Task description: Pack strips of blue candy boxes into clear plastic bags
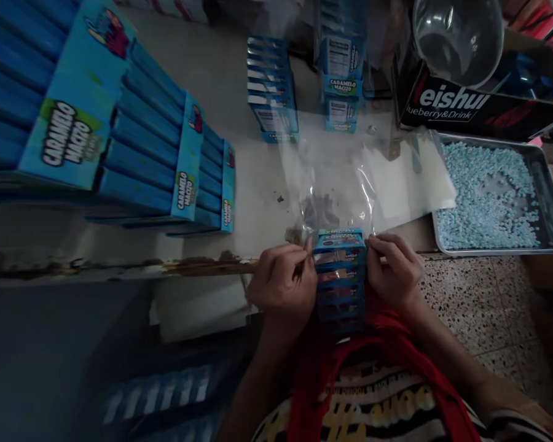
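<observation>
A stack of blue boxes (340, 276) stands upright against the table's front edge, close to the body. Clear plastic film (336, 190) stretches from its top over the table. On the stack's left side, my left hand (283, 276) pinches the film between thumb and fingers. My right hand (394, 267) is closed on the film at the stack's right side, its fingertips near the top corner of the boxes.
Large blue box stacks (147, 135) fill the left of the table (203, 43). Smaller stacks (273, 92) stand at the back. At right lie plastic bags (410, 178), a metal tray (550, 190) of light blue pieces and a black carton (470, 104) with a bowl (458, 37).
</observation>
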The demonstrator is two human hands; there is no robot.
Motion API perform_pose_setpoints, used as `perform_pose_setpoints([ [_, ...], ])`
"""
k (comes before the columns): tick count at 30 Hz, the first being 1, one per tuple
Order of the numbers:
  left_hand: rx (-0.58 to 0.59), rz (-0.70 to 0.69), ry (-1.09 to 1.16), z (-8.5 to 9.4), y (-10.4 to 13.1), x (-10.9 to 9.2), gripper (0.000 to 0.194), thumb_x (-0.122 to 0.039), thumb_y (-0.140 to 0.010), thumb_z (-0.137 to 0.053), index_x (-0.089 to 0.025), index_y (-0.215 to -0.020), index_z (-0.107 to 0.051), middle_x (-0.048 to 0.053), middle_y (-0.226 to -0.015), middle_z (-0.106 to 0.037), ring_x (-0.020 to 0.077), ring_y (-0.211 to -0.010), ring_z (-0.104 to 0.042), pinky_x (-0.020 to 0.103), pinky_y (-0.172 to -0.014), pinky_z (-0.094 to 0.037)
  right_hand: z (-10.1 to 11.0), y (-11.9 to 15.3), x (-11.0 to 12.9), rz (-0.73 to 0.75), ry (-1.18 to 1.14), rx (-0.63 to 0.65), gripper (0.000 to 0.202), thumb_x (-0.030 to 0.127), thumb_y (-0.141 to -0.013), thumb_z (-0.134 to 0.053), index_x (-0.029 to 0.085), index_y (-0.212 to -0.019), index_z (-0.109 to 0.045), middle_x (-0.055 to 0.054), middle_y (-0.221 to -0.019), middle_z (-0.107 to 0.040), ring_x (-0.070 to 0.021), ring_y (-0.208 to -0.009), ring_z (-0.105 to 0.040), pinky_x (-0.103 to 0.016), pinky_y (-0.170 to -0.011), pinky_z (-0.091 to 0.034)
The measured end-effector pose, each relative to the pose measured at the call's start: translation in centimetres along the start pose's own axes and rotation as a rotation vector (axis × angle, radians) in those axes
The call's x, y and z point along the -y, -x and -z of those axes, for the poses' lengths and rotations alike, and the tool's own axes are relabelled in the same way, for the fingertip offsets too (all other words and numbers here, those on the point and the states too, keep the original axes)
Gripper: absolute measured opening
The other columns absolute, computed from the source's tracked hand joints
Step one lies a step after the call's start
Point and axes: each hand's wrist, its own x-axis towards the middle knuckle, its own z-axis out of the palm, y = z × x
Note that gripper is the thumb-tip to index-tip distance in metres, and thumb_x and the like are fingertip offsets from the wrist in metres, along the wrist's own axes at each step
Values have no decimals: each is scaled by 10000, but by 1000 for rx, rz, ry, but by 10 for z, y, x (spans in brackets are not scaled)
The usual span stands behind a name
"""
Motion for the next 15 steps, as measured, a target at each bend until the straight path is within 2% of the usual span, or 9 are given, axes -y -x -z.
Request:
perform_pose_setpoints([
  [2, -75, -46, 25, -8, 5, 2, 211, -26, -908, -812, -193, -902, -682, 18, -906, -742, 154, -803, -729, 250, -781, -568, -5, 4, -1, 52, 20, -79, 115, 127, -1013, -724, 224, -986, -779, -6, -804, -754, -96, -653, -693, -239, -580, -526],
  [4, -95, -81, 10, -13, 6, 4, 217, -43, -917, -826, -196, -919, -672, 26, -927, -743, 148, -819, -732, 240, -795, -573, -4, 8, -4, 75, 32, -84, 119, 116, -1007, -737, 233, -1004, -761, 19, -740, -718, -87, -588, -640, -250, -558, -485],
  [11, -161, -280, -23, -12, 12, 14, 244, -22, -932, -784, -198, -1054, -667, 43, -929, -718, 158, -827, -722, 251, -785, -585, 12, 26, -18, 235, 36, 19, 163, 96, -1032, -679, 233, -1120, -696, 2, -831, -790, -117, -680, -707, -283, -657, -517],
  [15, -216, -241, -32, -14, 15, 17, 287, -7, -924, -784, -190, -1137, -727, 61, -962, -718, 168, -853, -731, 268, -819, -614, 12, 22, -22, 274, 19, 57, 171, 122, -1000, -760, 239, -1116, -716, 0, -885, -820, -123, -707, -737, -289, -668, -538],
])
